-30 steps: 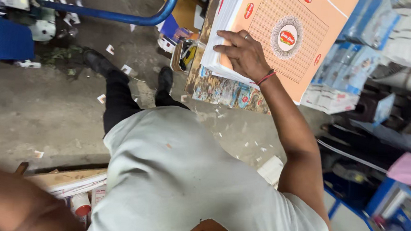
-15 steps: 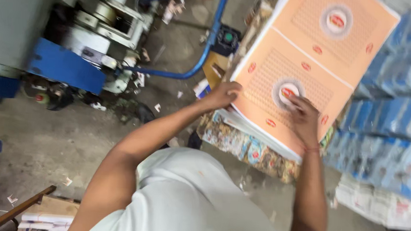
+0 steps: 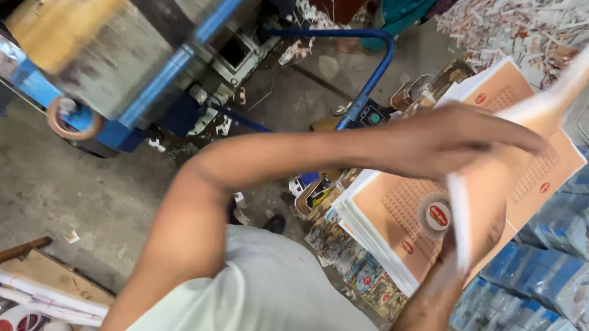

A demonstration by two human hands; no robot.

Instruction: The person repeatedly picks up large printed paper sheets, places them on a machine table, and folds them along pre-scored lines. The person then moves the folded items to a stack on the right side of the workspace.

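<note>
Head view: left hand (image 3: 462, 139) grips a bundle of orange sheets (image 3: 562, 94), lifted and tilted above the stack of orange sheets (image 3: 408, 215); right hand (image 3: 473, 233) is clenched on the bundle's lower edge. Step looks like lifting a batch off the stack. Next move likely needs both hands keeping hold. Blue stacks (image 3: 563, 274) crowd just right of the stack; floor (image 3: 51, 183) left of it lies open.

sheet stack (image 3: 401, 214) right of machine (image 3: 129, 57), atop printed piles (image 3: 363, 274)

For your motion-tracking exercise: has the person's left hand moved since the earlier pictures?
Yes. The left hand has risen off the orange printed stack, lifting a sheet up and rightward.
</note>
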